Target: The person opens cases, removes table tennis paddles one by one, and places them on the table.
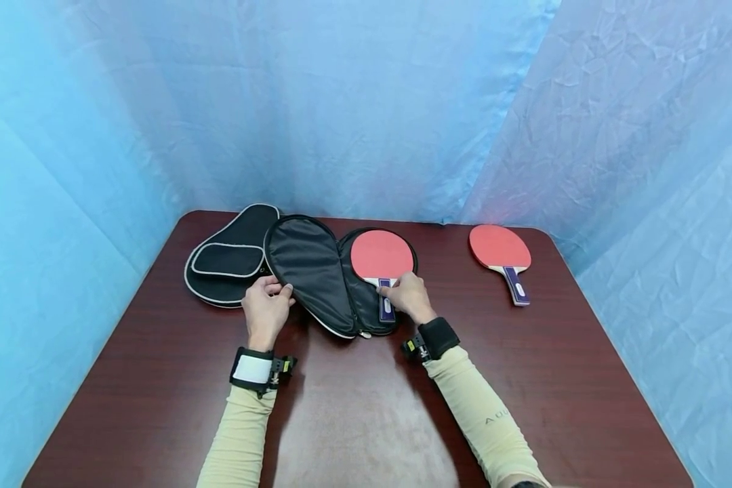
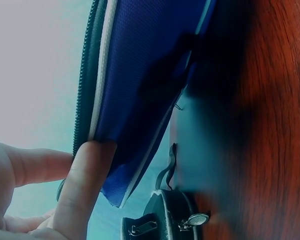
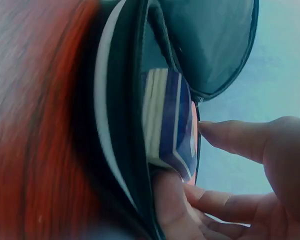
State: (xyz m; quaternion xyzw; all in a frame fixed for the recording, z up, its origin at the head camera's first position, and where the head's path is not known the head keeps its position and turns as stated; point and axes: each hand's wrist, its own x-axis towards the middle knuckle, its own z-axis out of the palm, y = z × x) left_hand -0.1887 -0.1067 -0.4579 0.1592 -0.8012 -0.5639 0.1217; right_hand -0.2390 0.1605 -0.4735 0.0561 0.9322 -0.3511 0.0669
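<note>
A black zip case lies spread open on the table, its shiny lining facing up. My left hand pinches the zipped edge of the left flap between thumb and fingers. That flap is tilted up off the table, its outer side showing in the left wrist view. On the right half of the case rests a red table tennis paddle, handle toward me. My right hand holds the paddle at its handle, thumb on one side and fingers at the other.
Partly behind the left flap lies another black case with white piping and a front pocket. A second red paddle lies at the right on the brown table. Blue cloth hangs behind and at both sides.
</note>
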